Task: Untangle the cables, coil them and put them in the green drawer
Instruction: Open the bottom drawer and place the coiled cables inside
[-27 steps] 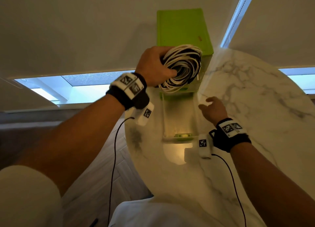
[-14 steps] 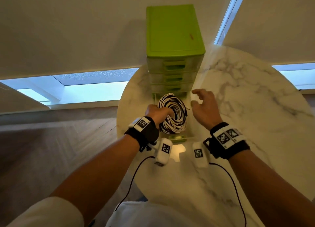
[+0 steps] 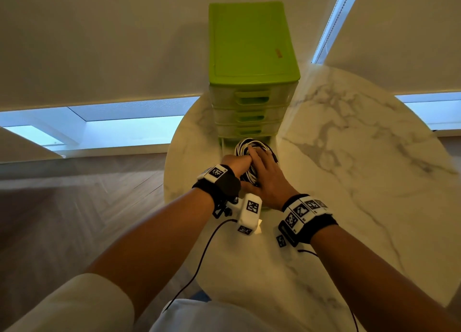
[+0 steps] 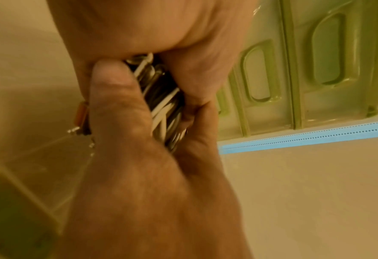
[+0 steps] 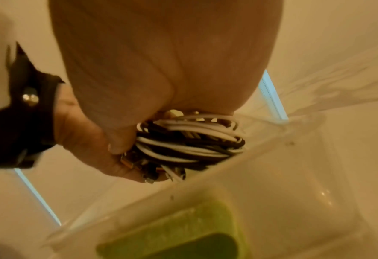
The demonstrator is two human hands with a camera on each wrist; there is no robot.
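Note:
A coil of black and white cables [image 3: 252,150] sits low in the pulled-out bottom drawer [image 3: 222,144] of the green drawer unit [image 3: 250,45]. My left hand [image 3: 243,161] grips the coil's left side; in the left wrist view its thumb and fingers curl round the strands [image 4: 161,105]. My right hand [image 3: 260,164] lies flat on top of the coil with fingers extended, pressing on it. In the right wrist view the coil [image 5: 190,140] hangs just over the drawer's clear wall [image 5: 272,175], above its green handle [image 5: 183,234]. The drawer floor is mostly hidden by my hands.
The drawer unit stands at the far edge of a round white marble table [image 3: 361,169]. Its upper three drawers [image 3: 249,112] are pushed in. Wooden floor [image 3: 74,194] lies to the left, and a wall with low window strips is behind.
My left hand has carried the coil down from in front of the unit's top into the pulled-out drawer. My right hand has moved from beside the drawer onto the coil.

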